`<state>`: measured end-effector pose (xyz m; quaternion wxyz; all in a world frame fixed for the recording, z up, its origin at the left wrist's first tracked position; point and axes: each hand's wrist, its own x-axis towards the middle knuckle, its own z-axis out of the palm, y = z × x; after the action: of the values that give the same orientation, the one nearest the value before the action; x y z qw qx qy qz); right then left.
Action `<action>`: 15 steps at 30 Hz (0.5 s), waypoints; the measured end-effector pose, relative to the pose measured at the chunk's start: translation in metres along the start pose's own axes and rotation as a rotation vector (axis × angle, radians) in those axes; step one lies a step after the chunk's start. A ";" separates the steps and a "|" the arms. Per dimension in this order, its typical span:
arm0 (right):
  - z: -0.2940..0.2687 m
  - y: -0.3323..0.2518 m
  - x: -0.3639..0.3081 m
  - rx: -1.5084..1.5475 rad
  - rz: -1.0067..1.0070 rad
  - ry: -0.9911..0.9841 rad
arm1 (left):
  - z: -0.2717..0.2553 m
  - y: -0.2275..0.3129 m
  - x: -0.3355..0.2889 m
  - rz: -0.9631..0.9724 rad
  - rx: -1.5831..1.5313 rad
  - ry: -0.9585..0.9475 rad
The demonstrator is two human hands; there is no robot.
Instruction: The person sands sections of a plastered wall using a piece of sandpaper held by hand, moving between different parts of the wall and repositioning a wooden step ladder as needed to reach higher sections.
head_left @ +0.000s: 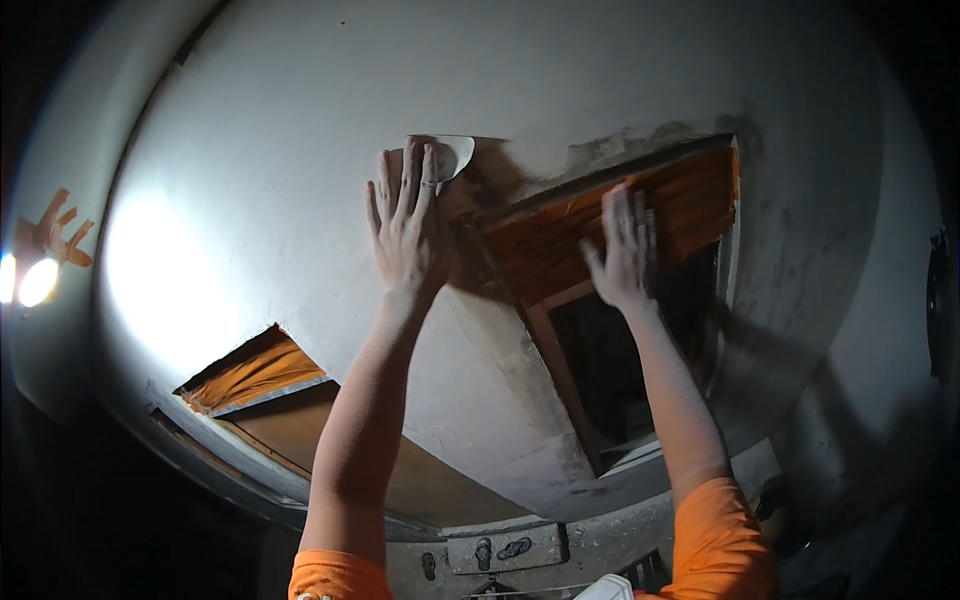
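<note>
My left hand is raised high against a pale plastered wall, its back toward me and its fingers spread. Under those fingers is a thin white spreader with a rounded corner, pressed to the wall; most of it is covered by the hand, and the thumb is hidden. My right hand is lifted in front of a window opening, fingers apart and slightly blurred by motion, with nothing seen in it. Orange cloth covers the upper part of that opening.
A second opening with orange cloth and a brown board lies lower left. A bright lamp glares at the far left. Below are a step with several slippers on and beside it. Dark patches mark the wall around the window.
</note>
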<state>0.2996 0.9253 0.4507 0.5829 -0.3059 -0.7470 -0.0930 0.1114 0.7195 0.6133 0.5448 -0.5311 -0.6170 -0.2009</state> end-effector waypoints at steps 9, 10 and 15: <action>-0.008 -0.001 0.008 0.147 -0.431 -0.205 | 0.014 0.048 0.038 0.376 0.000 -0.093; -0.012 0.011 0.012 0.070 -0.383 -0.194 | 0.011 0.044 0.045 0.394 -0.001 -0.090; -0.025 0.068 0.038 0.121 -0.013 0.159 | 0.006 0.045 0.049 0.361 0.021 -0.046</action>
<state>0.3539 0.9801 0.4784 0.6573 -0.2568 -0.7045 -0.0758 0.1558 0.7616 0.6399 0.5631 -0.6321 -0.5261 -0.0813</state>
